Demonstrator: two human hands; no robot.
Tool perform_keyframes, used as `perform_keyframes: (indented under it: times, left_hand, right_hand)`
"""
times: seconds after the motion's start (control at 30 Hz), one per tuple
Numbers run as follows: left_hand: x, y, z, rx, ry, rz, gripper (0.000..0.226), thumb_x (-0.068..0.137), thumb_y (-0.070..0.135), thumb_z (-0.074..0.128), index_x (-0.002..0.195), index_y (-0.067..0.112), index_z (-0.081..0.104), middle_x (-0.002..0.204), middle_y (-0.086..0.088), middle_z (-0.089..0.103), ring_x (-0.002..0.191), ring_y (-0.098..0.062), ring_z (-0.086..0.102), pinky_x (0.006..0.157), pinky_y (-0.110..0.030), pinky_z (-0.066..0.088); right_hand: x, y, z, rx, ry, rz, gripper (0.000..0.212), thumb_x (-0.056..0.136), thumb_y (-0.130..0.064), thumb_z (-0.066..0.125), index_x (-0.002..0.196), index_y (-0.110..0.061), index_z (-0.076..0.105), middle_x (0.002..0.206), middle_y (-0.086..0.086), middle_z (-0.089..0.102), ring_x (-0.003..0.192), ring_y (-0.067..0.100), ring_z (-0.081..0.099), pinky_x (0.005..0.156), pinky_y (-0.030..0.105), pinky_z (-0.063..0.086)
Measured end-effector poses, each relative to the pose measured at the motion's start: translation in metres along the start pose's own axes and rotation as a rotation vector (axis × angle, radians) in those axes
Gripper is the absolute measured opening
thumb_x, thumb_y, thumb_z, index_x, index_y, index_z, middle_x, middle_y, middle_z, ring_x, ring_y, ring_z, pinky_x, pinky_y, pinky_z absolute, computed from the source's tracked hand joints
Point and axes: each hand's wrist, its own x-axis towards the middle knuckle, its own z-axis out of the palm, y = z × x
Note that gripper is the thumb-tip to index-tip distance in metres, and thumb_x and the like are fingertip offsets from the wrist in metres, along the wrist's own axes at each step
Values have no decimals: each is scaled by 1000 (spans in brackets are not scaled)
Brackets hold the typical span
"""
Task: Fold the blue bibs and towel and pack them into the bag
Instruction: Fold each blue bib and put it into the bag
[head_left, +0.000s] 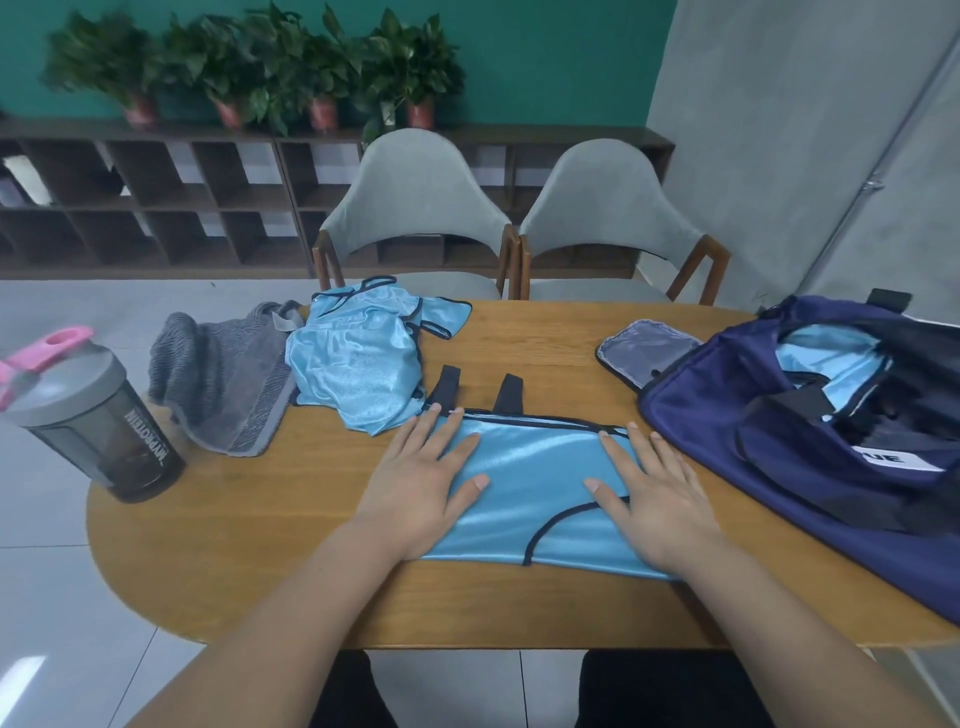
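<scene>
So we've got one bib (535, 488) lying flat on the worktop (234, 545) right in front of us. Left hand (415, 483) and right hand (654, 499) are both spread wide, fingers straight, pressing its two ends and gripping nothing. Best bet here: smooth the slippery fabric outward, tuck the black straps (450, 387) in, then fold edge to edge. More bibs (358, 364) sit crumpled further back beside the grey towel (223, 374), and the bag (810, 441) gapes open on the right.

One view only: head-worn camera, wide angle, at near long side of table (249, 561). Faces forward and down. Close under lens: left hand (415, 493) and right hand (657, 501). Chairs (415, 197) and shelf (156, 205) far behind table. Straight lines bend at frame edges.
</scene>
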Motion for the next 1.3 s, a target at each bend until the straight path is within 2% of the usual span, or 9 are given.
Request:
perform_keyframes:
  times: [0.1, 0.17, 0.23, 0.33, 0.5, 0.83, 0.97, 1.1, 1.3]
  left_hand:
    - [2, 0, -4, 70, 85, 134, 67, 109, 65, 17, 162, 30, 39, 173, 4, 24, 163, -18, 5, 131, -44, 2]
    - [5, 8, -3, 64, 149, 170, 64, 110, 61, 22, 157, 27, 47, 167, 4, 37, 160, -20, 20, 130, -45, 11]
    - [10, 27, -2, 0, 205, 217, 59, 111, 57, 29, 151, 23, 55, 160, 3, 48, 153, -22, 36, 126, -44, 24]
    - [14, 73, 0, -112, 186, 318, 54, 108, 57, 38, 144, 23, 60, 148, 5, 57, 137, -20, 51, 116, -40, 38]
    - [13, 140, 11, -139, 105, 442, 54, 101, 61, 47, 136, 23, 63, 138, 5, 59, 126, -21, 53, 108, -41, 43]
    - [4, 194, 18, -3, 76, 443, 50, 98, 59, 53, 133, 25, 62, 117, 2, 55, 110, -22, 50, 91, -41, 47]
    - [6, 202, 17, 62, 124, 471, 35, 97, 51, 54, 119, 29, 70, 102, 2, 57, 97, -23, 54, 78, -39, 51]
    - [5, 209, 22, 124, 162, 492, 16, 89, 39, 69, 102, 29, 71, 89, 0, 54, 82, -25, 54, 64, -36, 45]
    - [-3, 216, 20, 161, 123, 473, 19, 73, 28, 83, 87, 25, 69, 83, -2, 51, 72, -25, 49, 58, -35, 33]
  right_hand:
    - [-13, 11, -5, 36, 17, -10, 75, 101, -76, 19, 166, -44, 0, 176, -8, -3, 162, 19, -4, 131, 42, 9]
    - [-13, 20, -11, 103, 119, -31, 66, 106, -62, 30, 166, -37, 19, 173, -5, 20, 160, 19, 15, 128, 39, 20]
    - [-6, 29, -17, 171, 242, -24, 53, 109, -47, 39, 158, -27, 43, 160, 0, 47, 147, 23, 42, 117, 39, 38]
    - [11, 35, -24, 155, 272, 20, 44, 107, -41, 47, 147, -25, 57, 141, 1, 61, 128, 26, 56, 97, 42, 51]
    - [28, 42, -19, 167, 229, -40, 39, 105, -40, 52, 138, -23, 65, 118, 4, 62, 116, 30, 60, 85, 42, 54]
    - [30, 51, -13, 266, 199, 6, 42, 102, -50, 58, 137, -29, 65, 118, -5, 52, 113, 18, 58, 85, 35, 51]
    - [37, 53, -20, 350, 154, 25, 32, 95, -50, 70, 122, -32, 69, 111, -7, 53, 104, 15, 59, 89, 37, 53]
    - [43, 53, -24, 455, 122, 94, 27, 90, -45, 78, 111, -31, 68, 103, -7, 57, 99, 14, 60, 87, 33, 50]
    - [47, 47, -26, 427, 92, 89, 24, 91, -47, 75, 111, -38, 67, 97, -13, 58, 101, 16, 60, 82, 33, 50]
